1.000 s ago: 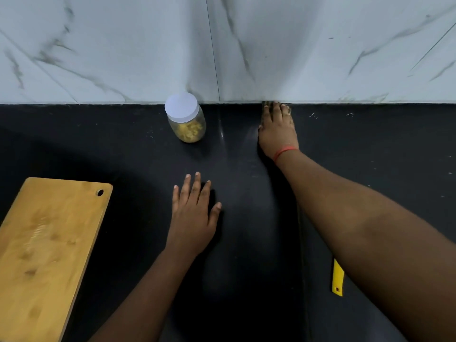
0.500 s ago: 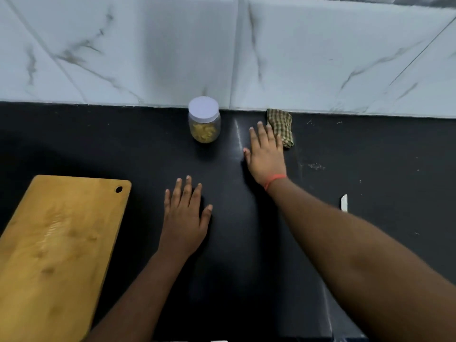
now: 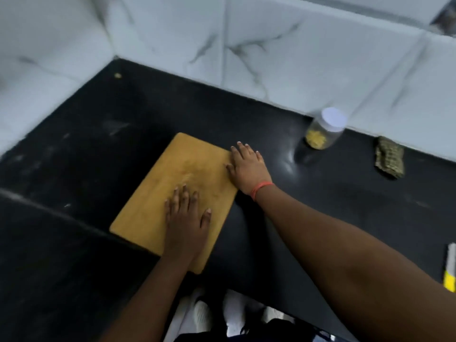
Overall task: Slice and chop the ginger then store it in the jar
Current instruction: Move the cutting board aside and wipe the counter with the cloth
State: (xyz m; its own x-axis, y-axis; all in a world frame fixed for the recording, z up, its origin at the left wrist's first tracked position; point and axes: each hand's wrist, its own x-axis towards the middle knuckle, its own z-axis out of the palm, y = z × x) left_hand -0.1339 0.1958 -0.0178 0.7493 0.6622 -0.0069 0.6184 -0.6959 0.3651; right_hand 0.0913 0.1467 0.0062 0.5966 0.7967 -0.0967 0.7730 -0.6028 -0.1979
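While the frame is motion-blurred, the main layout reads clearly. Black countertop (image 3: 345,193) runs into a corner of white marble-veined wall tiles (image 3: 308,58).

Wooden cutting board (image 3: 172,193): lies flat on the counter, long axis set diagonally, bare on the visible surface apart from faint marks near its middle.

Left hand (image 3: 186,219): palm down on the near half of the board, fingers straight and slightly spread, thumb out to the right. Grasping nothing; released and resting flat.

Right hand (image 3: 248,167): at the board's far right corner, palm down, fingers extended toward the wall, thumb side lying over the board's right edge. No curl visible around the edge; appears flat and released. Whether the palm bears on the board or on the counter beside it cannot be told. Orange band (image 3: 261,190) around the right wrist.

Jar (image 3: 323,130): stands on the counter close to the back wall, to the right of the board and apart from it, well clear of both hands. White lid (image 3: 333,118) is on. Yellow chopped ginger (image 3: 315,140) sits in the bottom of the clear body.

Folded checked cloth (image 3: 389,156): on the counter right of the jar, near the wall, not touching the jar.

Right frame edge: a narrow white and yellow object (image 3: 450,270) lies on the counter, mostly cut off; identity not determinable.

Bottom centre: white shoes (image 3: 214,314) on the floor below the counter edge.
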